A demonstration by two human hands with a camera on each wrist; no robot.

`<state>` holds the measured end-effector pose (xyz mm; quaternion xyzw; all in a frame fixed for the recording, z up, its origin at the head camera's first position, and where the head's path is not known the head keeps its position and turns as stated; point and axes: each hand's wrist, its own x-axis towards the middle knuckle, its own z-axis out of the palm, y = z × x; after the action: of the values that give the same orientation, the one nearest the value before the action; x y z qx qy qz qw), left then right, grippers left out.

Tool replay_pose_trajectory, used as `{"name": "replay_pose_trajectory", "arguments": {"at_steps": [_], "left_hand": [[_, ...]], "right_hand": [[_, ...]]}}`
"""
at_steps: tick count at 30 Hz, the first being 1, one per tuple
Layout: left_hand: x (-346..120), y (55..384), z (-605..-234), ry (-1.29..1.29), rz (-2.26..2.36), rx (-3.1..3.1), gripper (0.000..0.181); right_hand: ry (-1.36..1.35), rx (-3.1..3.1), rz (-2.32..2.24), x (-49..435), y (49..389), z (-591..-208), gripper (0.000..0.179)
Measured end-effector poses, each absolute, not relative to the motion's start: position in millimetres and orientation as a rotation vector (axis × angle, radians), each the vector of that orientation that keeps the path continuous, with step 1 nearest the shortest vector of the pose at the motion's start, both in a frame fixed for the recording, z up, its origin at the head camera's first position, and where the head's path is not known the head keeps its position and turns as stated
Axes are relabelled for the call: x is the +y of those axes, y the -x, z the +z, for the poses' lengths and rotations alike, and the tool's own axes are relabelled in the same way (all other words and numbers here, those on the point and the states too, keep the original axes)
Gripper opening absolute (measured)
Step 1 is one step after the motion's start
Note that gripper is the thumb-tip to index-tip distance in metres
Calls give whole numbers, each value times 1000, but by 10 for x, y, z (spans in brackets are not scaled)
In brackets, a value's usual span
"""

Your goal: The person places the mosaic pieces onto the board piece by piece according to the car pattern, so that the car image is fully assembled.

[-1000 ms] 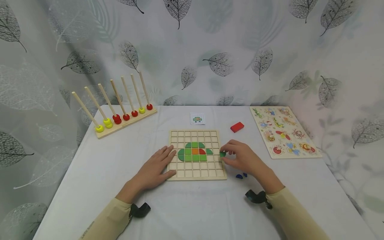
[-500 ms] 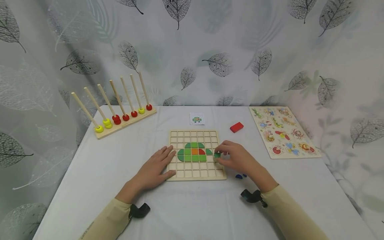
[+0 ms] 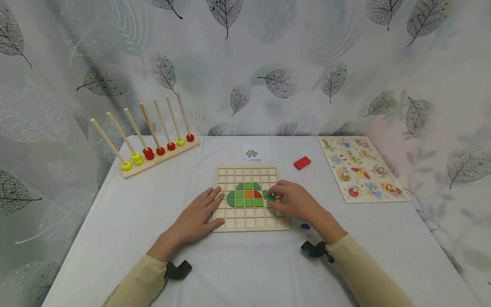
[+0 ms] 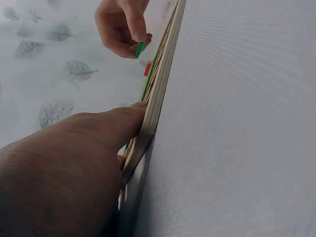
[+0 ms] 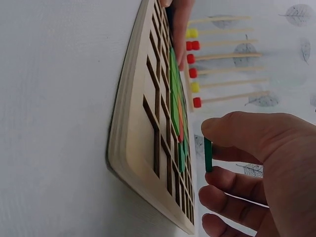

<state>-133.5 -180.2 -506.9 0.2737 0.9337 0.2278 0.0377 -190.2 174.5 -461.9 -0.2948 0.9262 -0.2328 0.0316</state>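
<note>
A wooden grid board [image 3: 252,222] lies on the white table, with green, orange and red tiles [image 3: 244,197] set in its middle cells. My left hand [image 3: 195,215] rests with straight fingers on the board's left edge; in the left wrist view the thumb [image 4: 131,118] lies along that edge. My right hand [image 3: 297,202] is over the board's right side and pinches a dark green tile [image 5: 208,154] between thumb and fingertips. In the right wrist view the tile stands on edge, a little above the grid.
A small pattern card [image 3: 251,152] lies behind the board, and a red block [image 3: 302,163] behind and to its right. A blue piece [image 3: 304,226] lies near my right wrist. A peg rack with beads [image 3: 161,158] stands back left, a picture puzzle board [image 3: 362,170] back right.
My right hand has moved left with the green tile, from the board's right edge to over its right-hand cells. The left hand has stayed in place.
</note>
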Motion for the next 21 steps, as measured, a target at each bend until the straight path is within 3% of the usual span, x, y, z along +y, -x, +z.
{"name": "replay_pose_trajectory", "arguments": {"at_steps": [21], "left_hand": [[-1795,1329,-5057,-841,687,2869,83]], "right_hand": [[936,2883,-630,1640,1877,-4705,22]]}}
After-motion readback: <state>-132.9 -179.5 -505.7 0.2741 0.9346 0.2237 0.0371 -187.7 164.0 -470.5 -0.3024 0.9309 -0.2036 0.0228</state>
